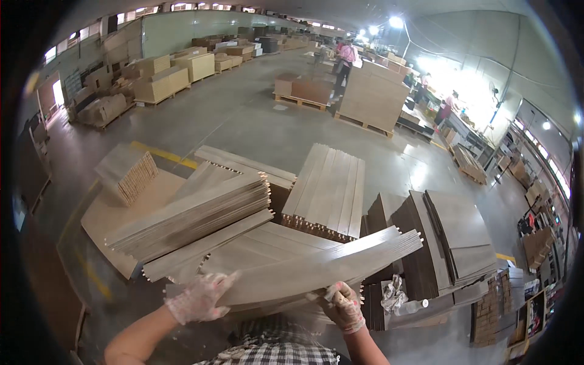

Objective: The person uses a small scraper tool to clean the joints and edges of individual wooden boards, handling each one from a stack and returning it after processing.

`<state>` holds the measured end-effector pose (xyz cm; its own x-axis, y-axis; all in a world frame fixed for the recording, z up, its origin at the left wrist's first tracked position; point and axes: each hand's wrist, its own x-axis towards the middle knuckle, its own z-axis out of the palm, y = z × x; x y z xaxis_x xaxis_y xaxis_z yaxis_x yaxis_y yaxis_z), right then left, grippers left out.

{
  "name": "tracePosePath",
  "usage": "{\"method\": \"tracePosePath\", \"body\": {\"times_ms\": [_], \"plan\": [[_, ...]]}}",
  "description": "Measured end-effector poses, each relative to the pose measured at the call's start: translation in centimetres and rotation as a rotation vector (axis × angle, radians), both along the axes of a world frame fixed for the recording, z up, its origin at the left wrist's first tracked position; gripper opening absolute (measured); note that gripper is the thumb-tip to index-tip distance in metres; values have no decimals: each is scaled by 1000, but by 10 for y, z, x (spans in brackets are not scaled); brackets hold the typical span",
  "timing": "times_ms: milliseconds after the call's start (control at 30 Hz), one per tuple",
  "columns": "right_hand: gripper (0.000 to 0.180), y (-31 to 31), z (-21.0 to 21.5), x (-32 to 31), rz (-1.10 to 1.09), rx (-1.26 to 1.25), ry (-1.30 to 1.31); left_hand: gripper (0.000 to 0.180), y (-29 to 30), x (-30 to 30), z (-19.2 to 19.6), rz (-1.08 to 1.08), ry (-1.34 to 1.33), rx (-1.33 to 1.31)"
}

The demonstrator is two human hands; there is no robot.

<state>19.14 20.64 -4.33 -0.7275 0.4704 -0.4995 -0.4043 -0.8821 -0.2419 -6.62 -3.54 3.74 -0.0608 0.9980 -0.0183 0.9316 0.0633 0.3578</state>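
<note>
A long grey board (pixel 316 264) lies across in front of me, over other boards; small light-coloured pegs stick out of its right end. My left hand (pixel 204 297), in a whitish glove with reddish marks, rests at its near left edge with the fingers stretched out. My right hand (pixel 344 309), gloved alike, is at the near edge right of the middle, its fingers curled together. Whatever it pinches there is too small and blurred to name. Beyond lie a fanned pile of boards (pixel 201 213) and a neat stack of boards (pixel 325 188), both with pegged ends.
Right of my right hand are a crumpled whitish rag (pixel 394 293) and a plastic bottle (pixel 412 306). Wide dark panels (pixel 459 234) lean farther right. A smaller board stack (pixel 128 173) stands on a brown sheet (pixel 109 225). Pallets and people are farther off.
</note>
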Motion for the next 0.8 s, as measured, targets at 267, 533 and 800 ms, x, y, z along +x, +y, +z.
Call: {"method": "tracePosePath", "body": {"times_ms": [267, 533, 800], "plan": [[6, -50, 50, -81, 88, 794, 17, 90, 18, -21, -14, 165, 147, 137], [14, -66, 31, -99, 243, 770, -128, 72, -20, -95, -99, 336, -39, 267], [24, -80, 37, -55, -5, 758, -328, 71, -38, -178, -178, 558, 2, 126]]}}
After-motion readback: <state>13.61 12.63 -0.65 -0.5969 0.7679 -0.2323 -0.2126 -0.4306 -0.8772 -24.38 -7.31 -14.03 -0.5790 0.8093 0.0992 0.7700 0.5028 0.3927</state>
